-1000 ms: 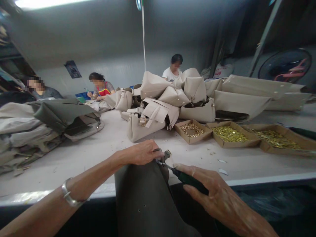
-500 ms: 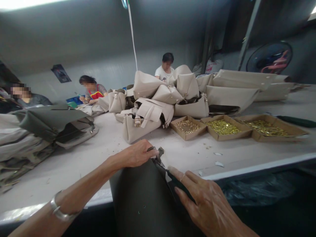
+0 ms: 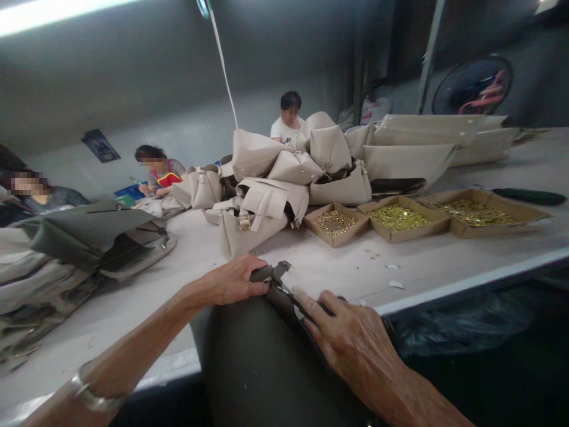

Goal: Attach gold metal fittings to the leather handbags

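Note:
In the lower middle lies a dark olive leather bag [image 3: 253,356], with small holes in its side. At its top edge my left hand [image 3: 237,280] is closed, pinching a dark strap [image 3: 280,271] between thumb and fingers. My right hand [image 3: 355,335] is wrapped round pliers [image 3: 302,307] with dark handles. Their metal jaws point up and left, close to the strap and my left fingertips. Whether the jaws bite on the strap is too small to tell.
Cardboard trays [image 3: 335,237] of gold-coloured metal parts stand beyond my right hand. Behind them are piled beige bags [image 3: 253,234]. More dark bags [image 3: 89,231] lie left on the table [image 3: 186,237]. A dark-handled tool [image 3: 528,196] lies far right. Several people sit across the table.
The view has shifted slightly. My right hand has closed more fully round the pliers, whose handles now show differently. The strap end at my left hand has tilted a little.

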Available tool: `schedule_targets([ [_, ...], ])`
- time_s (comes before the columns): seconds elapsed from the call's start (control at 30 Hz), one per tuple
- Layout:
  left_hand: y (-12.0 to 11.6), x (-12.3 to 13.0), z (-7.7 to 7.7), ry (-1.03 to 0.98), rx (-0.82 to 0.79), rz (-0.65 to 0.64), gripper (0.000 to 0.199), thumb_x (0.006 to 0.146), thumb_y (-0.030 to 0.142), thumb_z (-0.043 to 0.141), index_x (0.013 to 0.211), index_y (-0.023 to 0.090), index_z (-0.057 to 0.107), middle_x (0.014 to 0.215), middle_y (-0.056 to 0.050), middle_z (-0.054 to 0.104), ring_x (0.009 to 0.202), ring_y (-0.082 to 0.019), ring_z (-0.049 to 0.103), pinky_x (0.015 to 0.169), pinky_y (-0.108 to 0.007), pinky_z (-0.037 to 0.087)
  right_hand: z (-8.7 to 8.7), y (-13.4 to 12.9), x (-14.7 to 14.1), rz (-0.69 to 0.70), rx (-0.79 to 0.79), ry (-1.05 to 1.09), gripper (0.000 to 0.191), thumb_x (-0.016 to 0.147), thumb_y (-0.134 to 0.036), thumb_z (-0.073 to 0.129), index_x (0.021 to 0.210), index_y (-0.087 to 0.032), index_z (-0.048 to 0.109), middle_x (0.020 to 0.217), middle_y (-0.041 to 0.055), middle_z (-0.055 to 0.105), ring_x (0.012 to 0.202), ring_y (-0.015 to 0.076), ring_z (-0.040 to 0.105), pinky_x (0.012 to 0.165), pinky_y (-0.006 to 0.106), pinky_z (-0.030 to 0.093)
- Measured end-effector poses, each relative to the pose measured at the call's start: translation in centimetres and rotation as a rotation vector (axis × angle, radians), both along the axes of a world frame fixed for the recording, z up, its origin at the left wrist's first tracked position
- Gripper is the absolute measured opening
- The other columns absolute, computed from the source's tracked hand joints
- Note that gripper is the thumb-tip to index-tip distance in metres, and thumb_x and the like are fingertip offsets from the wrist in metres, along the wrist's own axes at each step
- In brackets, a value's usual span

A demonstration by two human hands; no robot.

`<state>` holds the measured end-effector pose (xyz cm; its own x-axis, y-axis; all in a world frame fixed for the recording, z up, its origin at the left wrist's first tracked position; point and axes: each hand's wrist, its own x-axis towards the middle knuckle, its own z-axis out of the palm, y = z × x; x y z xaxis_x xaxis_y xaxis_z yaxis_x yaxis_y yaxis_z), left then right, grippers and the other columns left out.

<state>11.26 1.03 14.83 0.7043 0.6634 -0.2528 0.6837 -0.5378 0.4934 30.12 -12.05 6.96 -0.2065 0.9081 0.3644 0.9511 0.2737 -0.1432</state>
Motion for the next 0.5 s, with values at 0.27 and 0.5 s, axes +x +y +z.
schedule_targets([
  [0.27,0.2,-2.5,-0.2,-0.191,-0.176,0.132,0.026,0.076,0.038,0.061,0.088,0.015,0.062,0.071,0.002,0.056,0.063,-0.012,0.047,0.055,-0.022,0.035,0.2,2.4,0.1,0.240,-0.108,0.803,0.034,0.087,-0.024,0.054,0.120,-0.022,0.063,0.106,0.0053,0.068,0.096,0.0195,0.063,0.086,0.031,0.047],
  [0.5,-0.2,-3.3,0.0,-0.222,-0.173,0.140,0.022,0.078,0.037,0.061,0.083,0.016,0.058,0.069,0.004,0.052,0.063,-0.011,0.045,0.054,-0.021,0.032,1.1,3.1,0.0,0.315,-0.741,1.481,0.050,0.082,-0.038,0.060,0.126,-0.015,0.056,0.061,-0.0043,0.050,0.038,0.0020,0.034,0.035,0.014,0.020],
])
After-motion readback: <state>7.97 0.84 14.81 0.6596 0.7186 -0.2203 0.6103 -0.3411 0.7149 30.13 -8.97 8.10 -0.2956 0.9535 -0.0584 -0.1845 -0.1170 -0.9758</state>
